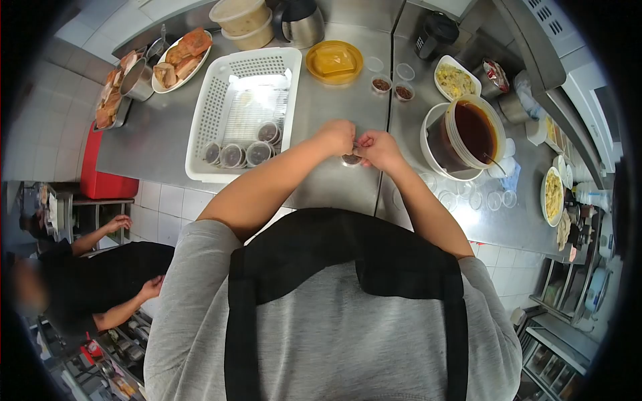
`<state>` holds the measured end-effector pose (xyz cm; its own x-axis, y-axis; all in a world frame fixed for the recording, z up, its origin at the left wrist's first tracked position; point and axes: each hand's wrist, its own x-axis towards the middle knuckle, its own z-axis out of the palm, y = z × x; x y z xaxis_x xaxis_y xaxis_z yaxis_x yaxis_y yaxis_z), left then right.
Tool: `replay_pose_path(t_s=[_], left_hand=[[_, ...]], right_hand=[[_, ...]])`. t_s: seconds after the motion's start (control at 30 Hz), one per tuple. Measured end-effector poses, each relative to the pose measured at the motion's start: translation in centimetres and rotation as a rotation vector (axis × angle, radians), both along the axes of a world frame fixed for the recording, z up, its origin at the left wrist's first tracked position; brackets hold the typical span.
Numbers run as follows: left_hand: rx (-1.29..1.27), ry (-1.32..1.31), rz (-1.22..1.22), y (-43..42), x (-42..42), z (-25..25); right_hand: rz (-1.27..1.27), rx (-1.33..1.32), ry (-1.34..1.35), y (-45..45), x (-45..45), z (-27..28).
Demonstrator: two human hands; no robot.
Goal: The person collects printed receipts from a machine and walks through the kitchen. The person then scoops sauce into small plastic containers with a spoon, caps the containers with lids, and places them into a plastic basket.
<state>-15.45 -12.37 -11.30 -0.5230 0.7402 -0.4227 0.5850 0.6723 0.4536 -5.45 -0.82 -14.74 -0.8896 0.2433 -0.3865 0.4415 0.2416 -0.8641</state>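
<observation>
My left hand and my right hand meet over the steel counter, fingers pinched close together. What lies between their fingertips is too small to make out. Right beneath them stands a small clear cup with dark contents, partly hidden by my fingers. Left of my hands, a white perforated basket holds several small cups of dark contents. Beyond my hands, two small cups of reddish-brown contents sit near clear round lids.
To the right, a tub of dark sauce leans in a white bowl. Clear cups stand near the front edge. A yellow dish, a steel jug and a meat platter line the back. Another person stands at left.
</observation>
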Motion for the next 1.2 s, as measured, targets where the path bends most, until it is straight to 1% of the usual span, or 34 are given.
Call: replay_pose_path(t_s=[0.03, 0.1, 0.13, 0.2, 0.27, 0.3, 0.33, 0.4, 0.47, 0.5, 0.53, 0.57, 0.63, 0.7, 0.73, 0.8, 0.9, 1.0, 1.1, 1.2], left_hand=[[0.023, 0.071, -0.034, 0.2, -0.3, -0.4], [0.071, 0.214, -0.102, 0.6, -0.8, -0.9], [0.074, 0.216, -0.097, 0.7, -1.0, -0.8], [0.073, 0.217, -0.089, 0.6, -0.9, -0.5], [-0.051, 0.138, -0.104, 1.1, -1.4, 0.3], [-0.113, 0.094, -0.109, 1.3, -1.6, 0.4], [-0.124, 0.087, -0.113, 1.3, -1.8, 0.2], [-0.145, 0.075, -0.125, 1.4, -1.8, 0.0], [-0.106, 0.173, -0.195, 1.2, -1.5, 0.3], [-0.086, 0.23, -0.229, 1.1, -1.9, 0.8], [-0.076, 0.298, -0.201, 1.1, -2.6, 0.5], [-0.064, 0.362, -0.172, 1.0, -3.4, -0.5], [-0.057, 0.451, -0.081, 0.7, -4.4, -0.3], [-0.063, 0.506, 0.044, 0.5, -5.5, 0.6], [0.009, 0.53, 0.066, 0.5, -5.5, 1.2], [0.154, 0.577, 0.108, 0.4, -5.5, 2.2], [0.253, 0.25, 0.226, 0.8, -5.1, 3.3], [0.392, -0.401, 0.567, 1.6, -5.2, 1.7], [0.383, -0.568, 0.808, 1.7, -3.2, 2.1], [0.518, -0.665, 0.766, 0.8, -1.7, 0.6]], right_hand=[[0.038, 0.075, -0.019, 0.1, -0.5, 0.3], [0.111, 0.312, 0.075, 0.4, -1.5, 0.2], [0.149, 0.428, 0.121, 0.5, -2.0, 0.1], [0.149, 0.34, 0.027, 0.4, -2.4, 0.6], [0.123, 0.225, -0.02, 0.9, -2.9, 1.3], [0.101, 0.143, -0.033, 1.1, -2.9, 0.9], [0.08, 0.058, -0.049, 1.2, -2.7, 0.4], [0.085, -0.001, -0.058, 1.5, -2.6, -0.4], [0.072, -0.024, -0.053, 2.0, -2.4, -0.7], [0.056, -0.019, -0.041, 1.9, -2.2, 0.0], [0.043, -0.013, -0.027, 2.0, -2.4, 0.6], [-0.022, 0.285, 0.122, 2.3, -3.1, 0.9], [-0.159, 0.872, 0.407, 3.1, -4.3, 1.1], [-0.208, 0.978, 0.319, 4.0, -5.6, 1.8], [-0.233, 1.03, 0.274, 4.4, -6.1, 2.2], [-0.211, 1.062, 0.264, 4.8, -6.9, 1.5], [-0.172, 1.087, 0.246, 4.5, -6.6, 1.1], [-0.14, 1.055, 0.308, 2.8, -3.4, 2.0], [-0.099, 1.011, 0.419, 0.7, 1.8, 1.9], [-0.041, 0.977, 0.546, -0.6, 5.9, 0.7]])
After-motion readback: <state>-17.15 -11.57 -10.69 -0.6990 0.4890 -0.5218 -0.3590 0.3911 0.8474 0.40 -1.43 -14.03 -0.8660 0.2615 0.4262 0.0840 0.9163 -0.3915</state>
